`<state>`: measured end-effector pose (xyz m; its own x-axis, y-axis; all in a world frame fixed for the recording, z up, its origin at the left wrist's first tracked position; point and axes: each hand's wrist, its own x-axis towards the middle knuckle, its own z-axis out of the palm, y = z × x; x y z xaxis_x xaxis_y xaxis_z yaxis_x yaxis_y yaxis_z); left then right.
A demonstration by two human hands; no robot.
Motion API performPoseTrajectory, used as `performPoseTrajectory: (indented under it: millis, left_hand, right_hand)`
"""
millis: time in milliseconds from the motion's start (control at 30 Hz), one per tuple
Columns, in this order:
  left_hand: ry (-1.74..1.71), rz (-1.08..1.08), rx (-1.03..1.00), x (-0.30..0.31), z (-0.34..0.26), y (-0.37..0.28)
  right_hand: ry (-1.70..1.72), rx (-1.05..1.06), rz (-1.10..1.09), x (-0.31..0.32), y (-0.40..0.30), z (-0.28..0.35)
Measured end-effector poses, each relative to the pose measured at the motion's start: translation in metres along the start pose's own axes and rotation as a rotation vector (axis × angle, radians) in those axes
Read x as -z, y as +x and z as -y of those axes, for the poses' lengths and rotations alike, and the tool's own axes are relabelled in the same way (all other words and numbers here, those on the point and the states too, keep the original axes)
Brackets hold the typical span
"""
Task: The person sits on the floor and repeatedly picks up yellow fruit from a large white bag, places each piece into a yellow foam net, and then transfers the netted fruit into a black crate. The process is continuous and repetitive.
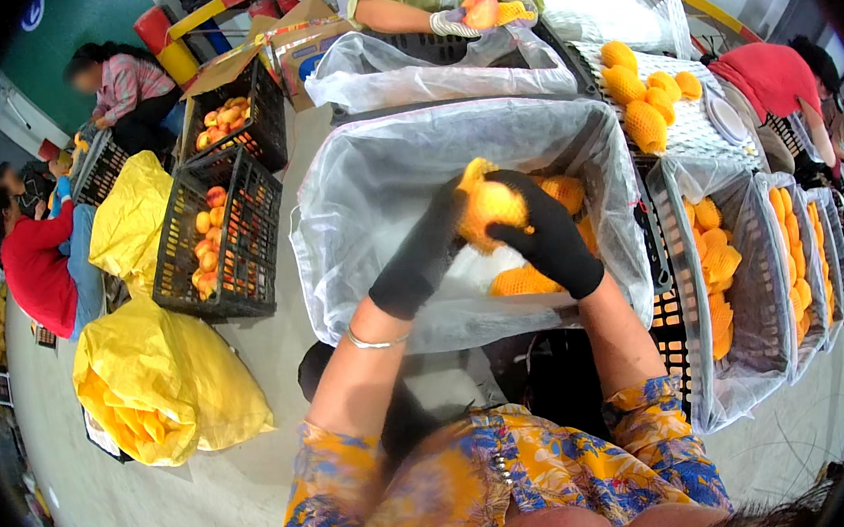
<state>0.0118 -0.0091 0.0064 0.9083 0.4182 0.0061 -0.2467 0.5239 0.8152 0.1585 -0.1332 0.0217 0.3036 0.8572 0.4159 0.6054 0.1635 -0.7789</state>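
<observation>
Both my hands wear black gloves and meet around one fruit in a yellow foam net sleeve [496, 208]. My left hand [431, 244] grips it from the left, at the loose end of the net. On the right side my right hand [543, 226] holds it, thumb across its front. The fruit is above a crate with a translucent plastic liner [374, 147]. Inside that liner several net-sleeved fruits [525, 281] lie along the near side and the right; my right hand and forearm partly hide them.
To the left stand black crates of bare peaches or nectarines [209, 244] and yellow sacks [169, 383]. Lined crates of sleeved fruits [712, 261] line the right. More sleeved fruits [640, 94] sit on white netting. Opposite, a co-worker's gloved hands [479, 17] hold a fruit and net.
</observation>
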Motion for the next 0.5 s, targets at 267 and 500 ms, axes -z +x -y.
performPoseTrajectory:
  millis: [267,500]
  left_hand:
    - [0.179,-0.033,-0.027,-0.006,0.0,-0.005]
    - [0.334,-0.192,-0.203,-0.007,0.011,-0.004]
  right_hand:
    - [-0.058,0.035,-0.217,-0.005,0.002,-0.007]
    - [-0.237,0.208,-0.263,0.0,0.001,0.001]
